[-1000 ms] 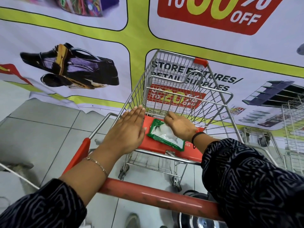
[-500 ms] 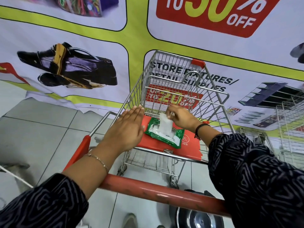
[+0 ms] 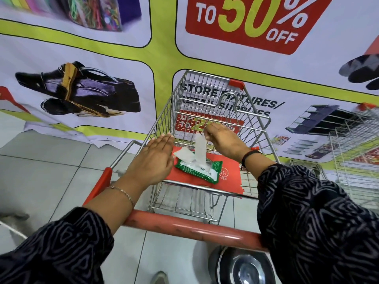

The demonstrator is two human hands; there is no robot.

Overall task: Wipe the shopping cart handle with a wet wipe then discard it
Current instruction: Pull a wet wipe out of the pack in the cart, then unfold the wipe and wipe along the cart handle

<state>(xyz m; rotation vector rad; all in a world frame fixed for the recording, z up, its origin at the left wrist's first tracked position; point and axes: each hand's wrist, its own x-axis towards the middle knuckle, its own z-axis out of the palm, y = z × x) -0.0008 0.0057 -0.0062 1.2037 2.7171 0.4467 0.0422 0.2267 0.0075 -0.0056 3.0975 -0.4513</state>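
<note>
A green pack of wet wipes (image 3: 200,169) lies on the red child-seat flap (image 3: 229,179) of a metal shopping cart (image 3: 207,111), its white lid flap (image 3: 182,153) folded open to the left. My right hand (image 3: 224,141) pinches a white wet wipe (image 3: 200,148) and holds it stretched upward out of the pack. Flat and open, my left hand (image 3: 152,160) rests at the pack's left end, fingers together. The red cart handle (image 3: 184,225) runs across below both forearms.
A printed sale banner (image 3: 102,58) covers the wall just behind the cart. More wire carts (image 3: 356,152) stand at the right. Grey floor tiles (image 3: 51,173) lie to the left. A round metal bin lid (image 3: 244,269) sits on the floor under the handle.
My right hand went from resting on the pack to pinching a wipe and drawing it upward, higher in each frame. My left hand stayed flat beside the pack.
</note>
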